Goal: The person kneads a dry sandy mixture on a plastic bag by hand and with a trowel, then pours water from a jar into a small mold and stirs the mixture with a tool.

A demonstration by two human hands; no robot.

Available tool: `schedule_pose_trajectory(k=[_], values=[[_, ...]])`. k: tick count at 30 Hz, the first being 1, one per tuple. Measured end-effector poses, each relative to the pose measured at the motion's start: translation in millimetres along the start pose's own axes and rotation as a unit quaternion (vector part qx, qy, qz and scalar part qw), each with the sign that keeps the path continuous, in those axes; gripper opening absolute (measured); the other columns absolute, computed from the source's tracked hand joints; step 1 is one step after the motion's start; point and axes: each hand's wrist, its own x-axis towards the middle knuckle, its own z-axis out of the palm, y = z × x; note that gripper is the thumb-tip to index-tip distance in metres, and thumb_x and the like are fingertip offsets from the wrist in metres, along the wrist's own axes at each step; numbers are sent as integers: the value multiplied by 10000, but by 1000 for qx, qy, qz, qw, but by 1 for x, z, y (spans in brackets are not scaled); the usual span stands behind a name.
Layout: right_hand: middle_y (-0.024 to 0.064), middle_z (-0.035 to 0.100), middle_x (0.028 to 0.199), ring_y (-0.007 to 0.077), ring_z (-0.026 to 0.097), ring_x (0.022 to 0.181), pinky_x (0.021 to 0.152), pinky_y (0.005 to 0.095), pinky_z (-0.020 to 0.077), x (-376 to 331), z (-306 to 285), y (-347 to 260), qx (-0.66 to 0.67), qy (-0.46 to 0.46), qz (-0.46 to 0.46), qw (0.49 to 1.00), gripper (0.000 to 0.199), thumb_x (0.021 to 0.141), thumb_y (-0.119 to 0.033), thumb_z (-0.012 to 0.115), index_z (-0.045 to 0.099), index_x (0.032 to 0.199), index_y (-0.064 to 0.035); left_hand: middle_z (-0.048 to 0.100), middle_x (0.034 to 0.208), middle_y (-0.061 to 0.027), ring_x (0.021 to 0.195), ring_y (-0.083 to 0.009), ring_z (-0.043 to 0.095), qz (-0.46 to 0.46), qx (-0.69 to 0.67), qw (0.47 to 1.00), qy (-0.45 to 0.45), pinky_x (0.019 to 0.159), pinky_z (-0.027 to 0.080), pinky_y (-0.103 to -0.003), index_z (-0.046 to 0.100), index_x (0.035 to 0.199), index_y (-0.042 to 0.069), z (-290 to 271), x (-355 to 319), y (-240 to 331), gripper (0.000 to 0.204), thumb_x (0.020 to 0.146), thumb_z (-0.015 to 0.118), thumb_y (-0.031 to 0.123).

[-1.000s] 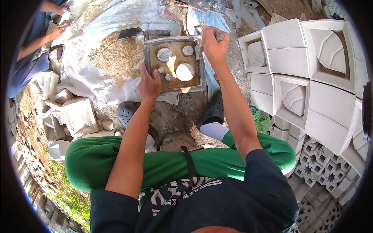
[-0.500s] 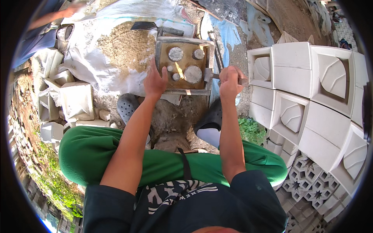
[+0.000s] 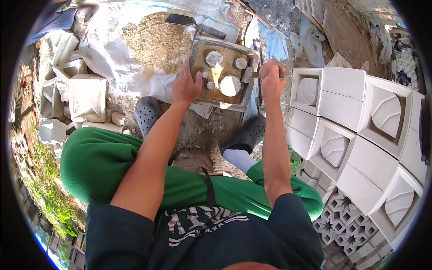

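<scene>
A square metal mould (image 3: 246, 94) with round cores inside sits on the ground in front of me. My left hand (image 3: 185, 86) rests flat on its left edge, fingers spread. My right hand (image 3: 273, 78) is closed around a thin metal tool (image 3: 257, 75) at the mould's right edge. I am crouching in green trousers, with grey clogs on both feet.
A pile of sand (image 3: 150, 42) on white sheeting lies beyond the mould, with a trowel (image 3: 180, 19) at its far edge. White cast blocks with leaf reliefs (image 3: 360, 130) are stacked on my right. Broken white blocks (image 3: 85, 96) lie on my left. Patterned vent blocks (image 3: 346, 225) sit lower right.
My right hand came down from the mould's far right corner to its right edge, still gripping the tool. My left hand stayed on the left edge. The view shifted towards the mould.
</scene>
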Motion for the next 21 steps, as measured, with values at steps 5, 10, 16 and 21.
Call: schedule_pose_trajectory(k=[5, 10, 16, 21], values=[[-35, 311, 513, 77, 275, 450, 444, 269, 215, -17, -3, -10, 38, 51, -58, 996, 360, 876, -10, 491, 324, 568, -96, 592, 1259, -248, 1039, -423, 625, 11, 3, 1000, 15, 854, 503, -497, 303, 1465, 26, 2, -2, -1, 662, 939, 515, 366], [-45, 341, 538, 53, 299, 481, 446, 270, 211, -29, 2, -10, -5, 49, -25, 998, 334, 859, -32, 537, 364, 577, -75, 610, 1234, -242, 1019, -425, 632, -7, -1, 1000, 3, 846, 505, -499, 279, 1480, 40, 1, 2, -5, 676, 941, 509, 377], [-33, 342, 559, 50, 288, 505, 454, 283, 196, -39, -2, -12, 43, 54, -39, 997, 368, 848, -22, 524, 334, 536, -72, 619, 1212, -244, 995, -426, 638, -3, 6, 1000, 2, 819, 509, -505, 267, 1486, 44, -1, -2, -10, 686, 942, 504, 388], [-36, 360, 556, 49, 292, 479, 435, 273, 202, -15, -2, -4, 32, 43, -45, 998, 318, 854, -35, 528, 373, 579, -71, 618, 1209, -245, 987, -423, 640, 1, -7, 1000, 6, 812, 509, -507, 262, 1492, 48, -2, 2, -3, 690, 941, 505, 385]])
